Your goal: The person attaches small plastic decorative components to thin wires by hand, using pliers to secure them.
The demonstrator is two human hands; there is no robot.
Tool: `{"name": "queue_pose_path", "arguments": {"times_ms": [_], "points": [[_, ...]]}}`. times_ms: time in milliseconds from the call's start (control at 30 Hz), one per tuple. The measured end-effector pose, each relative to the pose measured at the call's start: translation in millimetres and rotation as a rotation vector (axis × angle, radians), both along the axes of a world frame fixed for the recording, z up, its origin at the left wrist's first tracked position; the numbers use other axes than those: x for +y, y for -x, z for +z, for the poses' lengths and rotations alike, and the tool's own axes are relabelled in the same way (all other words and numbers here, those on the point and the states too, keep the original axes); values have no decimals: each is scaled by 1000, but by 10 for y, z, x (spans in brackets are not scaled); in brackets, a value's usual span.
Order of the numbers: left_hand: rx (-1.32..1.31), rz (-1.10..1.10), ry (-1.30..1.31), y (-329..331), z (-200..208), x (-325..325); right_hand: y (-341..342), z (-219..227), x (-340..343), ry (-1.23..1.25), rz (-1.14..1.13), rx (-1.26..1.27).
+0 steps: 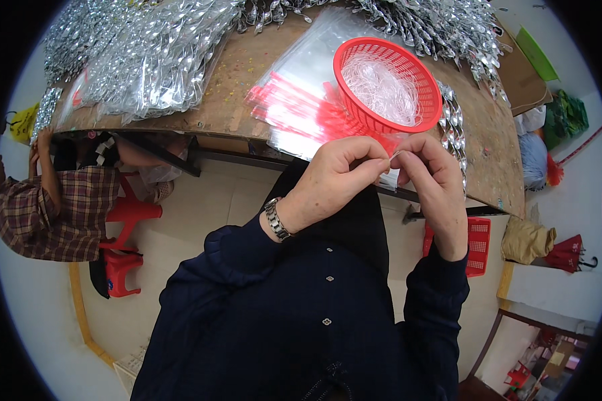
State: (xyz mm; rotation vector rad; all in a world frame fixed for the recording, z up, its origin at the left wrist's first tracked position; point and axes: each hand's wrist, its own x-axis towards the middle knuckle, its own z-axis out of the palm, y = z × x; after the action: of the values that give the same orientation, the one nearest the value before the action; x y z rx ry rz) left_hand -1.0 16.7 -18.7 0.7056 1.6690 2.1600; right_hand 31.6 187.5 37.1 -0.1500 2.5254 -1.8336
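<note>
My left hand (pixel 331 177) and right hand (pixel 440 190) pinch what may be a thread (pixel 395 154), too thin to see well, near my side of the red basket (pixel 356 107).

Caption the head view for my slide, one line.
Left hand and right hand pinch something thin near a red basket of pale strands.
</note>
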Motion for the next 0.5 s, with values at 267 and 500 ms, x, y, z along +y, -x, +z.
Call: {"name": "queue_pose_path", "arguments": {"times_ms": [267,500], "points": [[8,-6,4,6,18,-5,-12,3,17,17,3,-8],[33,-18,19,11,30,-4,-3,9,60,60,18,-5]]}}
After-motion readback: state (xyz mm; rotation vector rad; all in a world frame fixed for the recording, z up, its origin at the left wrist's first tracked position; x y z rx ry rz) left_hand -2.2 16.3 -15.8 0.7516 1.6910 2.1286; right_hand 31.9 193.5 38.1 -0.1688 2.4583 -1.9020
